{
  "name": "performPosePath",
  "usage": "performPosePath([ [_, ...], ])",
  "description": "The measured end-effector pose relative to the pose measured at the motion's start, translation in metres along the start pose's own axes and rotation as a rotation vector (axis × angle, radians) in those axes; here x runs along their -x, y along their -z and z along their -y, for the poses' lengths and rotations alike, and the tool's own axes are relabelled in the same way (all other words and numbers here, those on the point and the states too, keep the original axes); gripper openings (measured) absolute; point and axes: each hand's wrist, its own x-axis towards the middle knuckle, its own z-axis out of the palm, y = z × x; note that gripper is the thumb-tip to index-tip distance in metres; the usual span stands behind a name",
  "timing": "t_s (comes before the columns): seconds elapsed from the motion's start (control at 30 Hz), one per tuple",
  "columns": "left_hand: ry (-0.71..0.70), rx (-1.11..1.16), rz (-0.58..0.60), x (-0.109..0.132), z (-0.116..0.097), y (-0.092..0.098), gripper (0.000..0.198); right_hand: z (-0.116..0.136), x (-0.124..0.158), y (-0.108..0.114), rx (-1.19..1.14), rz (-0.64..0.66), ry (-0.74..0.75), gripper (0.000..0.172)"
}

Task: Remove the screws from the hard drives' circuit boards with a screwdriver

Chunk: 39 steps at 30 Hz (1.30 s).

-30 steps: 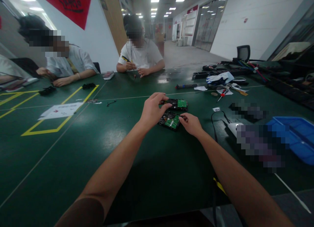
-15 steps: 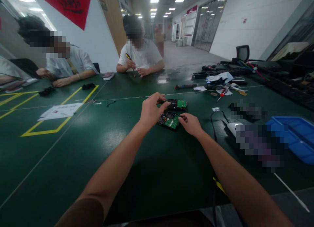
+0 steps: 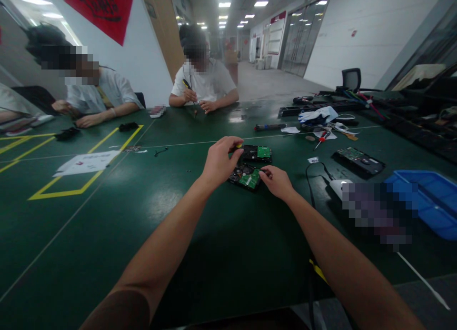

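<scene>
A hard drive (image 3: 248, 178) lies on the green table in front of me, its green circuit board facing up. My right hand (image 3: 274, 181) pinches its right edge between thumb and fingers. Above the drive's left part, my left hand (image 3: 223, 159) is closed around what looks like a screwdriver (image 3: 240, 145); only a bit of its yellow handle shows, and its tip is hidden by the hand. Just behind lies a second hard drive (image 3: 262, 153), also board side up, partly covered by my left hand.
At the right are another hard drive (image 3: 359, 162), a blue tray (image 3: 428, 177) and a cabled device (image 3: 337, 189). Farther back lie a red-handled screwdriver (image 3: 323, 138), gloves (image 3: 317, 115) and a dark cylindrical tool (image 3: 270, 127). Paper (image 3: 85, 163) lies left. People sit across the table.
My left fingers have turned slightly, and more of the yellow handle shows. My right hand keeps its hold on the drive's edge. The view has shifted a little.
</scene>
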Motion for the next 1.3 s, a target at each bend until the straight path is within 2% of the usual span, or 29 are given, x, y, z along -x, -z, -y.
performPosePath([
  [0.23,-0.015,-0.099,-0.014,0.000,-0.003,0.003,0.019,0.002,-0.001,-0.001,0.000,-0.015,0.012,0.028],
  [0.4,-0.036,-0.111,0.019,-0.001,-0.003,0.006,0.022,0.000,-0.001,-0.002,-0.013,-0.016,0.001,0.028],
  [0.57,-0.029,-0.062,0.037,0.000,-0.006,0.004,0.016,0.001,0.000,-0.001,-0.009,-0.004,-0.003,0.030],
  [0.77,0.007,0.044,-0.008,0.001,-0.005,-0.002,0.013,0.002,0.000,0.000,-0.007,-0.004,-0.007,0.030],
  [0.9,0.021,0.028,-0.042,0.001,-0.005,-0.001,0.014,0.000,0.000,-0.001,-0.008,-0.004,0.000,0.030],
  [1.1,0.011,-0.024,-0.026,0.001,-0.004,0.000,0.012,0.000,-0.001,0.000,-0.005,0.000,-0.012,0.031],
  [1.3,0.014,0.072,0.008,0.002,-0.001,-0.004,0.018,0.001,0.000,-0.001,-0.024,-0.003,-0.004,0.029],
])
